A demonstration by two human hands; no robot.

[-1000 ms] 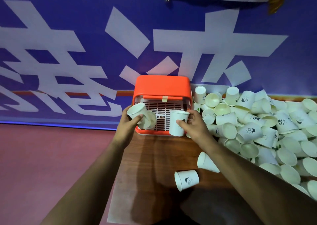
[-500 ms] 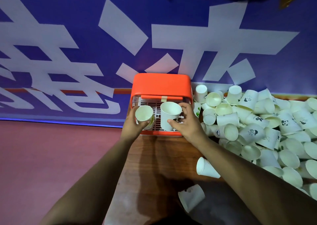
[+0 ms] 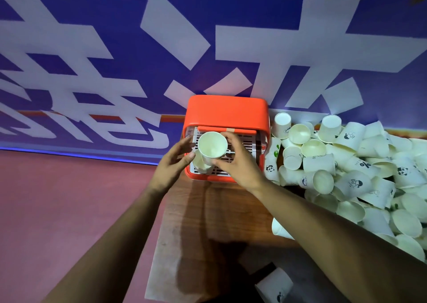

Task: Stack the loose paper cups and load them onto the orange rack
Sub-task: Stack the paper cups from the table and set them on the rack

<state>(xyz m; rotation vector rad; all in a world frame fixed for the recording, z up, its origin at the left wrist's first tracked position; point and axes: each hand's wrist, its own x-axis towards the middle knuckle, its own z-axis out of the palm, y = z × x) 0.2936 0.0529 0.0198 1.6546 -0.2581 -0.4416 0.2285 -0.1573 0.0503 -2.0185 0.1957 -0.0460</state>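
The orange rack (image 3: pixel 226 113) stands at the far edge of the wooden table (image 3: pixel 208 212), its white slatted tray facing me. Over that tray my right hand (image 3: pixel 241 166) grips a white paper cup (image 3: pixel 212 144), mouth toward me, thumb below and fingers above its rim. This cup sits partly inside a second paper cup (image 3: pixel 201 165), which my left hand (image 3: pixel 172 165) steadies from the left with its thumb against the side. Most of the lower cup is hidden by the upper one. A big pile of loose paper cups (image 3: pixel 346 175) lies right of the rack.
One cup (image 3: pixel 280 229) lies on the table under my right forearm, and another (image 3: pixel 275 286) lies near the front edge. A blue banner wall with white characters rises right behind the rack. Red floor lies left of the table.
My right hand has carried its cup leftward and into the cup in my left hand. The two cups, held side by side before, are now nested over the rack's tray.
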